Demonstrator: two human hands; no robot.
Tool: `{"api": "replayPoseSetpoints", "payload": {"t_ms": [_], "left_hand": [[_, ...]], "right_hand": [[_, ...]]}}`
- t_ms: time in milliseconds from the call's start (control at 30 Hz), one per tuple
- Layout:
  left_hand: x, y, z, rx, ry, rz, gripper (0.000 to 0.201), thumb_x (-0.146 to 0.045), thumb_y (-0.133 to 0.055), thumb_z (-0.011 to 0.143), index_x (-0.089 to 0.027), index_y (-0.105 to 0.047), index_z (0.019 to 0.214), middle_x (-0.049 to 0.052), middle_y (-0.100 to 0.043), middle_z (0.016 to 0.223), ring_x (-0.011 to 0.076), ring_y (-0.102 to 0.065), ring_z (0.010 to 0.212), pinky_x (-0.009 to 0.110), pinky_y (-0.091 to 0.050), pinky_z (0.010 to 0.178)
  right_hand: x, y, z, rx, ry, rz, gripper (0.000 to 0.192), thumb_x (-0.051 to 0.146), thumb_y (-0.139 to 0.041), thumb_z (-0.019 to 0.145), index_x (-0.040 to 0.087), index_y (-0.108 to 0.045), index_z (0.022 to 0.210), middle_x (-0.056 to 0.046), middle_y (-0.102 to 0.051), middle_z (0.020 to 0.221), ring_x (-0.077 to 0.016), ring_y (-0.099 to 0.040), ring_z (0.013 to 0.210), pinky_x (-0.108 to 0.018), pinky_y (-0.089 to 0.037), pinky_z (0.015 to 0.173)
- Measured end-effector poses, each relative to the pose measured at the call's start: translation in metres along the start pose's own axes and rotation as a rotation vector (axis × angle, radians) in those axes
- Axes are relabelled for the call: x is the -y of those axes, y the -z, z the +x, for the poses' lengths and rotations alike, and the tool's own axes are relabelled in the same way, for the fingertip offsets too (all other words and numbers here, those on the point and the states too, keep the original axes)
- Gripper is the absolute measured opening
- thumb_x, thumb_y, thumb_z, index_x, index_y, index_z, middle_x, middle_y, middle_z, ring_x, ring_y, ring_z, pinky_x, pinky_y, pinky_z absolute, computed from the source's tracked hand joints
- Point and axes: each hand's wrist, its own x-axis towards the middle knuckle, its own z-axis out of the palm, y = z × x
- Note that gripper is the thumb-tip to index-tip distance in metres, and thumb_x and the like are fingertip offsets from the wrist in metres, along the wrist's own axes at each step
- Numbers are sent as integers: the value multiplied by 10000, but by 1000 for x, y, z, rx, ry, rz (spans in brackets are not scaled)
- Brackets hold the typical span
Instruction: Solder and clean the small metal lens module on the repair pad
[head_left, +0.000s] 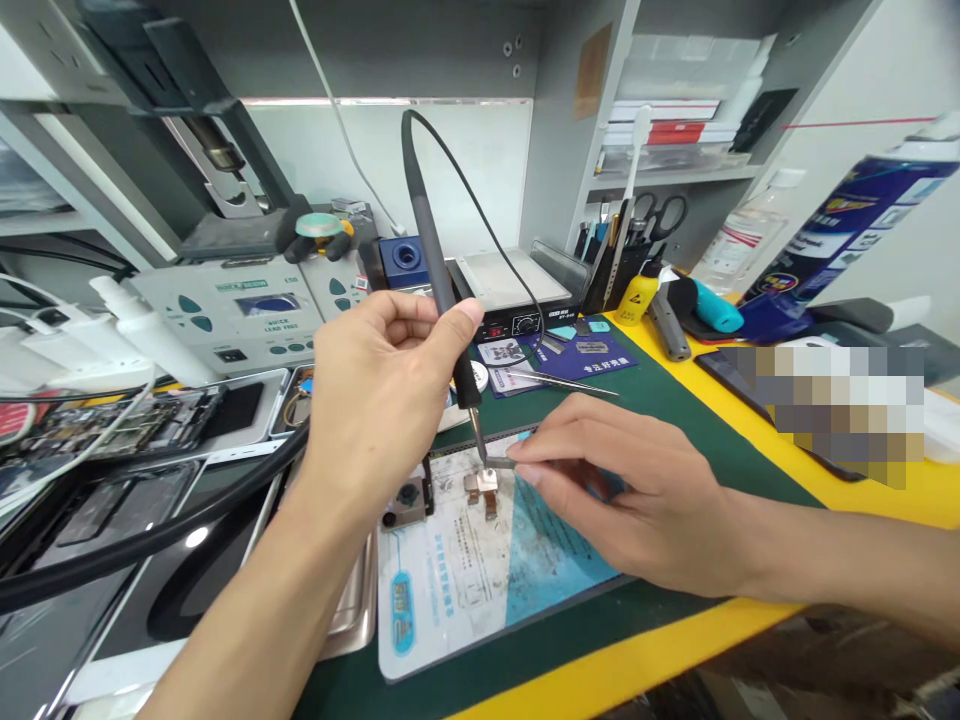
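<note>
My left hand (382,375) was closed around a soldering iron (439,270), gripped like a pen with the thumb and fingers wrapped on its grey handle, its black cord looping up and over behind. The tip pointed down and met a small metal part (484,485) lying on a white and blue work pad (465,580). My right hand (637,500) lay low on the green mat (675,420), fingers pinched together on tweezers (501,462), whose tips reached the same small part right beside the iron's tip; whether they actually gripped it or only pressed against it, I could not tell from this angle. A small camera module (407,497) sat just left of the part at the pad's edge. Behind the pad stood a soldering station (232,310), and a heating plate (510,285) was further back. A blue spray can (847,225) leaned at the far right, well apart from my hands.
</note>
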Motion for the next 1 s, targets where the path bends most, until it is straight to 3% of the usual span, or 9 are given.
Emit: {"api": "replayPoseSetpoints", "payload": {"t_ms": [333,767,1000], "left_hand": [[0,0,-1,-4,-5,0,265,-406,-801,751,-192,-650,788,-15,-621,700,112,-504,580,269,-410,549],[1,0,0,-3,-3,-33,262,-395,-803,751,-195,-635,769,-19,-616,692,109,-505,576,269,-419,557],[1,0,0,-2,-8,-16,244,-394,-792,758,-203,-641,756,-24,-601,662,113,-499,563,272,-408,546]], "right_hand": [[1,0,-1,31,14,-20,196,44,-604,885,168,-682,1015,-49,-699,807,-141,-577,681,-267,-461,547],[2,2,1,-3,-10,11,144,52,-610,882,128,-693,972,-45,-635,730,-125,-532,605,-261,-443,522],[4,3,0,-23,-28,17,165,67,-608,885,171,-685,988,-14,-610,704,-130,-535,596,-263,-446,518]]}}
